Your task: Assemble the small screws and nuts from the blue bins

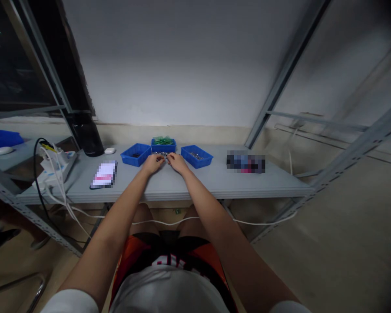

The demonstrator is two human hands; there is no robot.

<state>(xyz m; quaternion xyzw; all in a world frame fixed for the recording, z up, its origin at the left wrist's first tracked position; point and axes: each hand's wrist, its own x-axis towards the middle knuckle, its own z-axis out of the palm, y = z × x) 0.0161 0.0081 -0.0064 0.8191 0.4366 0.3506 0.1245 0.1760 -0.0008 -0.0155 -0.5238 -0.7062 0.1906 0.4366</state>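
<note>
My left hand [154, 164] and my right hand [176, 162] meet over the middle of the grey table, fingers pinched close together. Whatever small piece they may hold is too tiny to make out. Just beyond my fingertips lie several small metal parts [160, 153]. To the left of my hands is a blue bin [130, 160] with dark small parts in it. A second blue bin [200, 163], on the right, contains shiny metal pieces. Behind my hands stands a third blue bin [163, 148] filled with green pieces [163, 141].
A phone [104, 174] and a white case [110, 151] lie at left, near a black bottle [87, 135]. White power strips [57, 169] with cables sit at the left end. A blurred-out item [246, 162] rests on the right. Metal posts frame the table.
</note>
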